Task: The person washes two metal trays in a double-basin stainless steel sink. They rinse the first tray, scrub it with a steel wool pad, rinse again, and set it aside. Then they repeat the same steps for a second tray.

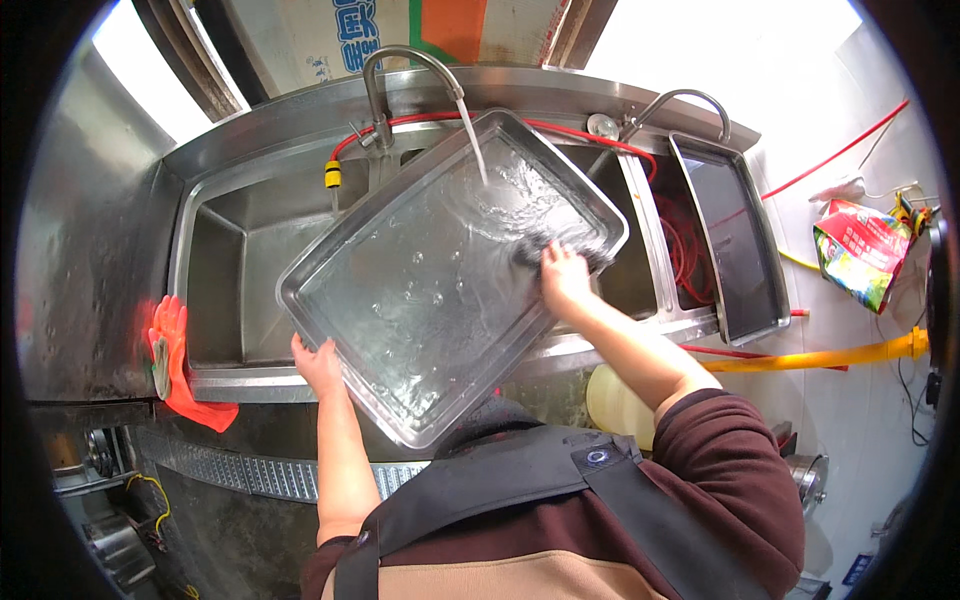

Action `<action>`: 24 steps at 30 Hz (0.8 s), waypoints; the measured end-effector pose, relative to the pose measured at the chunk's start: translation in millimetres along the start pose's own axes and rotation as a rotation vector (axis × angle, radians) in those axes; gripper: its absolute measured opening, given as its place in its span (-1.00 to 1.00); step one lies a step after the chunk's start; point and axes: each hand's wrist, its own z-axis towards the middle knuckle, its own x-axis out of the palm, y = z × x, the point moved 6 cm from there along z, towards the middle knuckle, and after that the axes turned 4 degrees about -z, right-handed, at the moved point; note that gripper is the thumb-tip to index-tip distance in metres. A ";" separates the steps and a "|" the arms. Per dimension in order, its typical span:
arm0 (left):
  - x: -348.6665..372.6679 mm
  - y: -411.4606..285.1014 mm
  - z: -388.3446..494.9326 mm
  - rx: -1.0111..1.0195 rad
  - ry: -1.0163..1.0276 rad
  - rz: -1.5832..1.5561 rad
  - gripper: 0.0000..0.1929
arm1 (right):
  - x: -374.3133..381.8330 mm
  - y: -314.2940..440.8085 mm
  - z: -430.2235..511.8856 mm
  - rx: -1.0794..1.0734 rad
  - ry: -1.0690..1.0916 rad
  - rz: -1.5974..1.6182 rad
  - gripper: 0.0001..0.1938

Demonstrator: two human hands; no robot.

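Note:
A large rectangular metal tray (420, 300) rests at a slant across the sink, with shallow water and bubbles in it. My left hand (319, 364) grips the tray's rim at its left side, thumb over the edge. On the tray's right side my right hand (564, 276) presses a dark, blurred scrubbing pad (536, 247), probably a steel wool scourer, against the inside. Water runs into the tray from a curved metal faucet (412, 51) above its far end.
A sink basin (277, 247) is at left, orange rubber gloves (176, 360) over its edge. Behind the tray runs a red hose (427, 116) with a yellow connector (332, 174). A second tray (735, 240) leans at right under another faucet (686, 94). A yellow pipe (825, 352) lies beyond.

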 end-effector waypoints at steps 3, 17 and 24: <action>8.0 0.6 6.1 0.037 0.032 -0.011 -0.47 | -13.4 74.4 -43.5 -0.018 -0.043 0.048 -0.47; 38.9 -6.4 25.5 0.122 0.077 0.095 -0.50 | -74.5 254.3 -98.7 -0.489 0.106 0.529 -0.68; 42.0 0.0 28.7 0.053 0.189 0.025 -0.50 | -38.5 136.2 -58.5 -0.316 -0.007 0.575 -0.70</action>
